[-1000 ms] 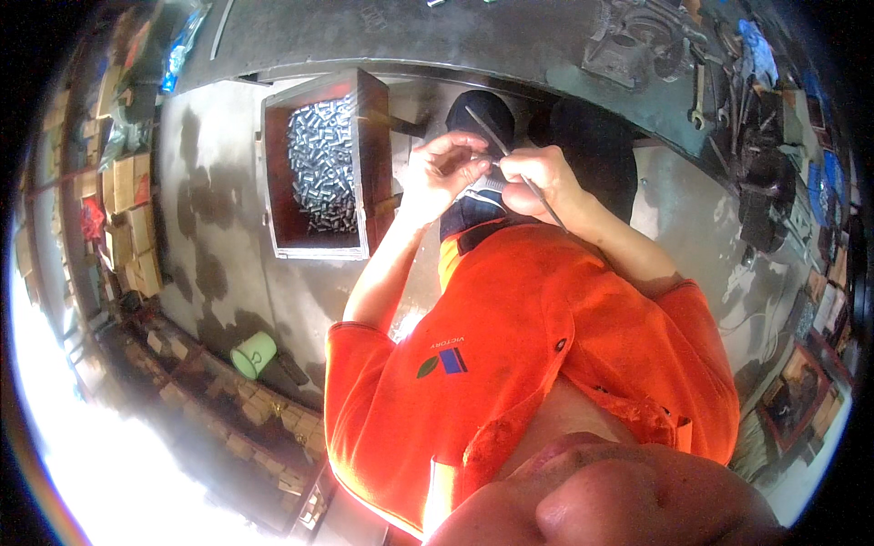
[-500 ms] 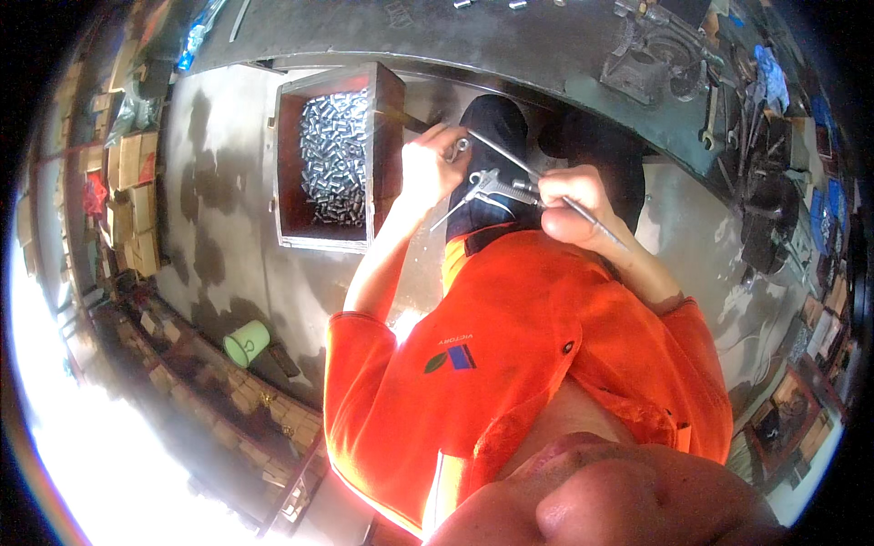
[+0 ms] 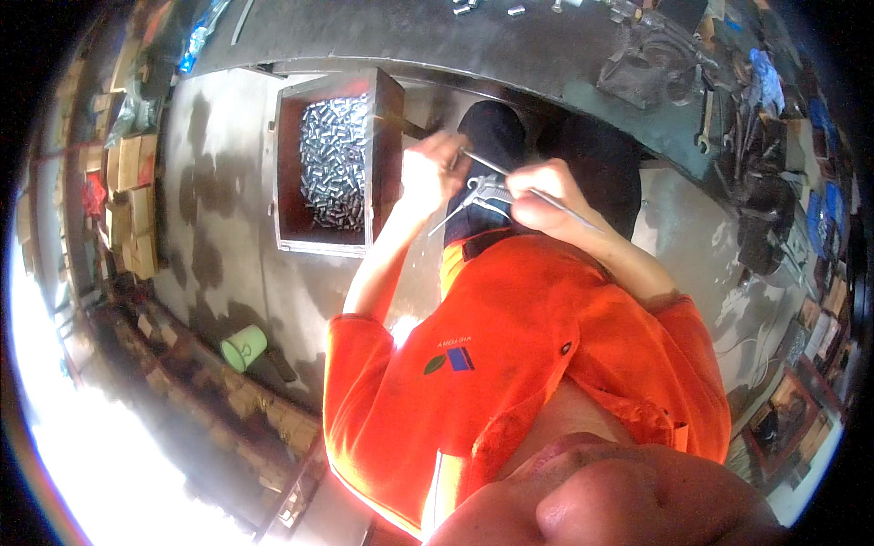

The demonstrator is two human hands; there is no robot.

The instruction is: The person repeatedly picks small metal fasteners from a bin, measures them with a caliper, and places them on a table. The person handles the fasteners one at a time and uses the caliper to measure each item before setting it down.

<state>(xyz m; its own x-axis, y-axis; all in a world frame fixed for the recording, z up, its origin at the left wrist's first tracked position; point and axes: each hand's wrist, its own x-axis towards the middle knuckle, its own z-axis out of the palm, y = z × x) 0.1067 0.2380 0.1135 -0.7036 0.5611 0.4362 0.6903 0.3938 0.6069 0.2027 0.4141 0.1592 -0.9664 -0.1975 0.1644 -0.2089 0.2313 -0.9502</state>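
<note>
My left hand (image 3: 433, 169), blurred by motion, is closed in a pinch beside the wooden box. Between its fingertips is a small metal sleeve (image 3: 459, 162), mostly covered now. A thin metal rod (image 3: 487, 162) runs slantwise through the closed fingers of my right hand (image 3: 549, 194). Its far end meets the sleeve; whether it is inside cannot be made out. Just under my right hand, above my lap, is a silver air blow gun (image 3: 489, 190) with a thin nozzle. My right hand hides its rear end, so I cannot tell if the hand also holds it.
The wooden box (image 3: 386, 155) at the left holds many shiny metal sleeves (image 3: 333, 155). A dark workbench (image 3: 410, 32) spans the far side, with a vise-like fixture (image 3: 651, 68) and a wrench (image 3: 706, 127). A green bucket (image 3: 244, 348) lies on the floor at lower left.
My right hand has moved left with the rod, bringing the rod's end to the sleeve. The blow gun has shifted slightly. My left hand has turned, covering more of the sleeve.
</note>
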